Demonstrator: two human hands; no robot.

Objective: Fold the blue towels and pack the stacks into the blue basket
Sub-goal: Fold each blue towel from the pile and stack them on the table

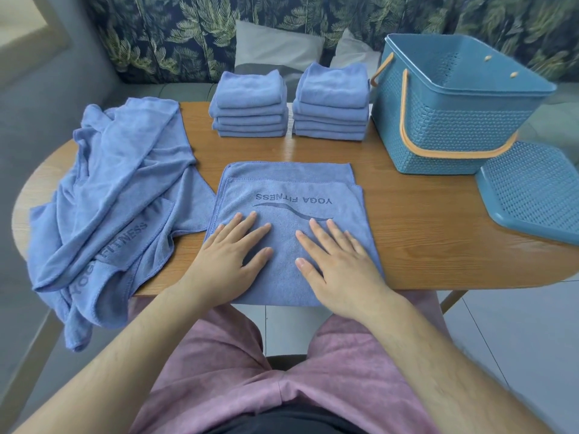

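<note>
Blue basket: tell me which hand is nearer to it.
Right. The right hand presses flat on the half-folded towel, below-left of the blue basket; the left hand lies beside it on the same towel, farther left.

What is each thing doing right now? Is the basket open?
Middle towel: partly folded, logo showing.
Left hand: flat on it.
Right hand: flat on it.
Towel pile: unfolded, rumpled.
Left stack, right stack: folded, unpacked.
Basket: open, no towels visible inside.
Lid: off, beside basket.
</note>
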